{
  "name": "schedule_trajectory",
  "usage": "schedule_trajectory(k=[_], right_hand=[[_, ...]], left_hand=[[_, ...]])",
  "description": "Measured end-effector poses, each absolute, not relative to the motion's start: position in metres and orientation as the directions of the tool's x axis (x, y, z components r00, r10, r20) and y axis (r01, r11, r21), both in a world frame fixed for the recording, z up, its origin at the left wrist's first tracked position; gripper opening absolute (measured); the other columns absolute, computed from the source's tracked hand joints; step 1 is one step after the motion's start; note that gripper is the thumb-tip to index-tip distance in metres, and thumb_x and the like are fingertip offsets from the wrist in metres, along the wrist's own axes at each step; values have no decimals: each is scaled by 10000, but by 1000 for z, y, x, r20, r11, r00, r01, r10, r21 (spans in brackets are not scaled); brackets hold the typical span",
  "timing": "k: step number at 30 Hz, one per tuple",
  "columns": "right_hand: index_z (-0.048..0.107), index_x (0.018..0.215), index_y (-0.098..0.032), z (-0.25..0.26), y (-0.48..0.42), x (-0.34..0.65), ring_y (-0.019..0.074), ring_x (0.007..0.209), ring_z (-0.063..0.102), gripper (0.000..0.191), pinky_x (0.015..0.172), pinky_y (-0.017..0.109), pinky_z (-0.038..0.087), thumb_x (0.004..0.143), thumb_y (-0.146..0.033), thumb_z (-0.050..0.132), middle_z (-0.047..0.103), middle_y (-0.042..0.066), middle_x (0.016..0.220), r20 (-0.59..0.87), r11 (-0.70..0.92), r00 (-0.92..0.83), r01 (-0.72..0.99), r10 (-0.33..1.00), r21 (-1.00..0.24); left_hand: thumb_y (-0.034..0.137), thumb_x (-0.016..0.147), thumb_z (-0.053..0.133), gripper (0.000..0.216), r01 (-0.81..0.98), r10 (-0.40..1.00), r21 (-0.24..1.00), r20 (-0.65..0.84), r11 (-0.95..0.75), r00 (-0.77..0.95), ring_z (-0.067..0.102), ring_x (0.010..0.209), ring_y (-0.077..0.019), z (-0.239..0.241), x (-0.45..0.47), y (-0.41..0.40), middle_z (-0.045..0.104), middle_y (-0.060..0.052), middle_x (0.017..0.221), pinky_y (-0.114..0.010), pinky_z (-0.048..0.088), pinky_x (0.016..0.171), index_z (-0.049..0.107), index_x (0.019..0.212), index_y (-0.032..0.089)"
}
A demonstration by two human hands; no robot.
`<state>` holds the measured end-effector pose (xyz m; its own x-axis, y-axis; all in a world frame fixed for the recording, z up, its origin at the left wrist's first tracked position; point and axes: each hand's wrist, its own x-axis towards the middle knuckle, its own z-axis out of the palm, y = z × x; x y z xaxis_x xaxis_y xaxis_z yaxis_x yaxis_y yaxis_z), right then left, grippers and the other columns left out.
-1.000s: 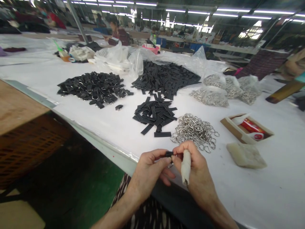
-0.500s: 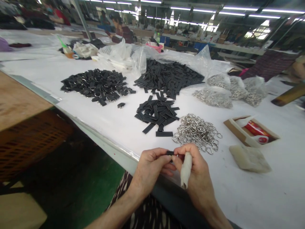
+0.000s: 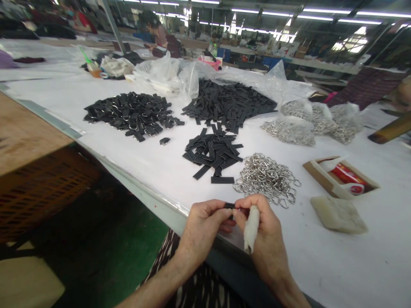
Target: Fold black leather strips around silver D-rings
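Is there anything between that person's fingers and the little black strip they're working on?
Nothing visible. Both the left hand and the right hand pinch the black strip directly between fingertips, above the table edge.

Black strips (image 3: pixel 213 152); silver rings (image 3: pixel 266 176); white table (image 3: pixel 154 162); green floor (image 3: pixel 109 239); red tube (image 3: pixel 347 175).

This is a factory hall. Long white work tables (image 3: pixel 321 265) carry heaps of black strips (image 3: pixel 224 102) and metal rings (image 3: pixel 266 175). Rows of tube lights (image 3: pixel 340 10) hang above.
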<state>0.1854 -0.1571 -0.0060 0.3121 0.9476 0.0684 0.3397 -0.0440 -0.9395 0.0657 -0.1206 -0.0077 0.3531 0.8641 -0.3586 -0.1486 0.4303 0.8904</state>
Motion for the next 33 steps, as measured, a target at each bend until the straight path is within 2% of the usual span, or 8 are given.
schedule_trajectory(k=[7, 19, 27, 33], right_hand=[[502, 787, -215, -4, -156, 184, 120, 554, 558, 107, 519, 206, 469, 810, -270, 590, 586, -35, 643, 52, -47, 318, 293, 947, -955], [493, 787, -216, -6, -157, 186, 128, 613, 545, 105, 529, 200, 454, 820, -264, 581, 577, -22, 695, 54, -55, 313, 330, 948, -942], [481, 800, -214, -6, -157, 186, 128, 619, 533, 98, 547, 208, 445, 835, -265, 557, 572, -19, 708, 57, -45, 304, 317, 951, -947], [472, 807, -214, -6, -157, 188, 124, 561, 497, 82, 500, 209, 411, 829, -253, 542, 538, -31, 667, 39, -57, 296, 310, 954, -949]], left_hand=[[260, 749, 602, 151, -119, 877, 906, -349, 405, 331, 650, 676, -221, -3, 66, -122, 655, -45, 654, -369, 532, 722, 660, 708, 127], [256, 765, 610, 149, -114, 873, 905, -353, 410, 337, 654, 670, -205, -3, 67, -122, 671, -42, 672, -331, 532, 702, 669, 713, 130], [262, 788, 588, 166, -48, 882, 927, -337, 372, 330, 660, 709, -218, 0, 66, -123, 668, -44, 681, -309, 528, 690, 654, 712, 130], [258, 796, 581, 160, -30, 871, 936, -315, 352, 377, 652, 720, -214, 0, 65, -122, 686, -51, 767, -327, 524, 716, 686, 821, 139]])
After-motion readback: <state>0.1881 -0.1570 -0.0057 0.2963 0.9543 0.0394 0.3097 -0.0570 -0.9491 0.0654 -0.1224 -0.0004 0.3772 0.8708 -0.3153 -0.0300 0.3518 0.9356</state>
